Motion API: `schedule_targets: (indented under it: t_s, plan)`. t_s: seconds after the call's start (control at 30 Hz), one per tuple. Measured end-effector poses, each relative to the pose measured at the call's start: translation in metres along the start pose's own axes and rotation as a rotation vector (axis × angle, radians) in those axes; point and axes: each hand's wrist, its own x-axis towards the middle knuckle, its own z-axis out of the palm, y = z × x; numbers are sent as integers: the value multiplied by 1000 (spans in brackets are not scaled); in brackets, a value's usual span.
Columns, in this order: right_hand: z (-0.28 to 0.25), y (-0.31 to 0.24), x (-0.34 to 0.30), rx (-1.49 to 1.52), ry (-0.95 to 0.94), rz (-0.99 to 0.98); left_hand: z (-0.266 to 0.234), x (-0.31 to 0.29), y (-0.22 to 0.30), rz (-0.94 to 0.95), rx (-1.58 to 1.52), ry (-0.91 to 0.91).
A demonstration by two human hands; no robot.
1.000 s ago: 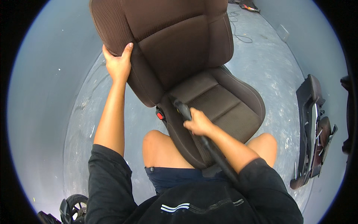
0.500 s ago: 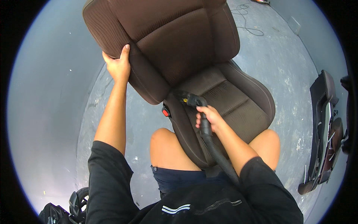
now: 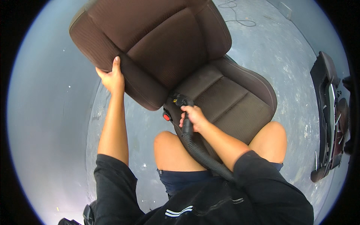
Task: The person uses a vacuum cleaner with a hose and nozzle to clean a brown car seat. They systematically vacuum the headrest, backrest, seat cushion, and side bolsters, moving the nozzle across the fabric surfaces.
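Brown fabric car seat [image 3: 172, 67], ribbed panels [image 3: 225, 99], pale-stitched bolsters [image 3: 251, 80], red-topped buckle [image 3: 166, 117] at side, cushion front between person's knees [image 3: 165, 144]. Left hand [image 3: 113, 80] grasps edge of backrest [image 3: 161, 45]; right hand [image 3: 194, 117] wraps black corrugated hose [image 3: 202, 154], nozzle [image 3: 181, 99] near crease.

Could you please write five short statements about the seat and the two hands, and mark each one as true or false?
1. The right hand holds a black hose. True.
2. The left hand hangs free. False: it grips the side of the backrest.
3. A red button shows beside the seat cushion. True.
4. The backrest is bright white. False: it is brown.
5. A thin cable lies on the floor. True.
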Motion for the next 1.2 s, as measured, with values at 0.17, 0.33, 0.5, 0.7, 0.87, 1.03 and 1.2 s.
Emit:
schedule_targets:
  t_s: [0.17,0.33,0.5,0.7,0.87,1.03,1.2]
  plan:
    - [29,20,6,-130,-18,-20,-1,5,0,60,-95,-81]
    - [5,14,-2,-34,-49,-36,-6,8,2,52,-30,-80]
    - [7,1,-27,4,-41,45,-9,8,5,77,-34,-87]
    - [-67,-141,-72,-265,336,-324,-12,9,2,52,-38,-90]
    - [-161,-238,-160,-788,265,-196,-14,10,4,41,-47,-91]
    - [-135,-241,-181,-1478,304,-269,-12,7,8,64,-61,-56]
    - [-94,-237,-57,-1585,293,-388,-12,7,6,85,-85,-33]
